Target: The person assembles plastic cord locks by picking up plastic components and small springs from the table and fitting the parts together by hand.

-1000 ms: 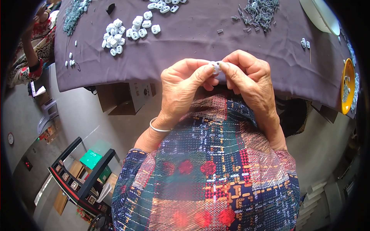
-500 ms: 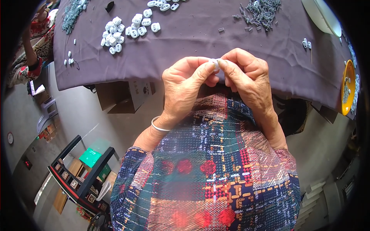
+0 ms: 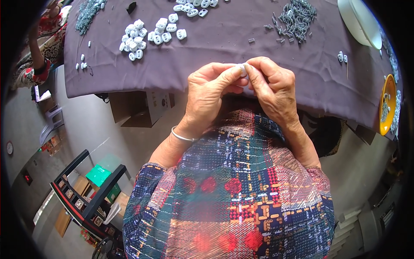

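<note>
Left hand [image 3: 208,90], right hand [image 3: 274,87] closed, thumbs and fingers pinching small white piece [image 3: 243,69] at counter's [image 3: 166,71] near edge. Probably light, stiff, smooth enough to slip; best gripped by rim (fingertips hide most of it). Loose white pieces [image 3: 138,39] toward counter's left, grey spring-like bits [image 3: 296,19] toward its far right; white basin [image 3: 359,22], yellow bowl [image 3: 391,105] hem its right edge.

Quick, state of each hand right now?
Left hand: closed, pinching a small white plastic piece.
Right hand: closed, pinching the same piece.
</note>
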{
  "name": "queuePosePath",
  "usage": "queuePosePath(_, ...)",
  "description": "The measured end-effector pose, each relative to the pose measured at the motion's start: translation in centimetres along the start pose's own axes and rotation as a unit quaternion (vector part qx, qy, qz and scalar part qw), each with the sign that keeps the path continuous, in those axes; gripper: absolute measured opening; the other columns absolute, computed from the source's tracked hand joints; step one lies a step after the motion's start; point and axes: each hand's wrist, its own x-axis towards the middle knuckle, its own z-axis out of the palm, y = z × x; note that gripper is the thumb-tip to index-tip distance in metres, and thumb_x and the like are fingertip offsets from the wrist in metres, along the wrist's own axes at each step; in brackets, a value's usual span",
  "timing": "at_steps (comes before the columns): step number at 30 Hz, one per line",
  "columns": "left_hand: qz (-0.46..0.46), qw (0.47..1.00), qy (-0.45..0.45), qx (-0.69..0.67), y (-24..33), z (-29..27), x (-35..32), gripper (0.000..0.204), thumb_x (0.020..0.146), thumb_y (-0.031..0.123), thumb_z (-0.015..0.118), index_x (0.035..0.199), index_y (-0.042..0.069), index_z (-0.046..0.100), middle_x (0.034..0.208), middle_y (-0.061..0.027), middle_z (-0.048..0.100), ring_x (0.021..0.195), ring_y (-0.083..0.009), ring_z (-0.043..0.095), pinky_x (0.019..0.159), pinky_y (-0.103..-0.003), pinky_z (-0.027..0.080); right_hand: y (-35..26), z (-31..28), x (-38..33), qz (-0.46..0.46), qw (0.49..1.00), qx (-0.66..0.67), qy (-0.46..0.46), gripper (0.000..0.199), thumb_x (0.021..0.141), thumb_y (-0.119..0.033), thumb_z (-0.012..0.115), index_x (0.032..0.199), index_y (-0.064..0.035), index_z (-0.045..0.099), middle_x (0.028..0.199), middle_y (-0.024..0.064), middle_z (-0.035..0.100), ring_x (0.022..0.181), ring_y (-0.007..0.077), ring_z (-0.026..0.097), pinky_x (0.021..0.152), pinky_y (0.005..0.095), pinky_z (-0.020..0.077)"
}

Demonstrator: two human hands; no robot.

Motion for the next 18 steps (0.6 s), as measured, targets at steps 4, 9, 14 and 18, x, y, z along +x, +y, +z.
queuePosePath(4, -0.018, 0.999, -0.005, -0.048, -0.4, -0.3, 0.4, 0.014, 0.083, 0.009, 0.063, 0.093, -0.002, 0.061, 0.086, -0.0107, 0.065, 0.077, -0.0152, 0.063, 0.069, -0.027, 0.053, 0.1, 0.1, 0.0, -0.127, 0.982, -0.139, 0.031, 0.008, 0.079, -0.002, 0.058, 0.086, 0.0006, 0.058, 0.067, 0.0062, 0.056, 0.053, 0.0129, 0.052, 0.051, 0.0257, 0.0433)
queuePosePath(9, -0.029, 0.995, -0.024, -0.092, -0.3, -0.3, 0.6, 0.015, 0.084, 0.008, 0.061, 0.094, -0.003, 0.059, 0.092, -0.0136, 0.064, 0.084, -0.0196, 0.063, 0.077, -0.033, 0.054, -0.9, 0.0, -0.1, -0.102, 0.978, -0.182, 0.005, 0.018, 0.071, -0.001, 0.061, 0.088, -0.0005, 0.055, 0.068, 0.0081, 0.052, 0.054, 0.0178, 0.051, 0.052, 0.0299, 0.0438)
queuePosePath(14, -0.072, 0.99, -0.03, -0.113, 0.0, -0.3, 0.8, 0.013, 0.085, 0.008, 0.06, 0.093, -0.002, 0.058, 0.093, -0.013, 0.063, 0.085, -0.02, 0.063, 0.076, -0.033, 0.054, -0.7, 0.0, 0.1, -0.137, 0.959, -0.249, 0.016, 0.018, 0.069, -0.003, 0.064, 0.085, -0.0006, 0.055, 0.069, 0.0099, 0.053, 0.055, 0.0202, 0.053, 0.052, 0.0309, 0.0445)
queuePosePath(18, -0.086, 0.989, -0.042, -0.115, 0.2, -0.5, 1.0, 0.013, 0.085, 0.009, 0.059, 0.093, -0.001, 0.057, 0.093, -0.0122, 0.063, 0.084, -0.0199, 0.063, 0.073, -0.033, 0.054, -0.6, -0.3, 0.3, -0.131, 0.96, -0.249, 0.007, 0.016, 0.07, -0.003, 0.064, 0.083, -0.0003, 0.055, 0.067, 0.0106, 0.055, 0.055, 0.0204, 0.055, 0.052, 0.0305, 0.045)
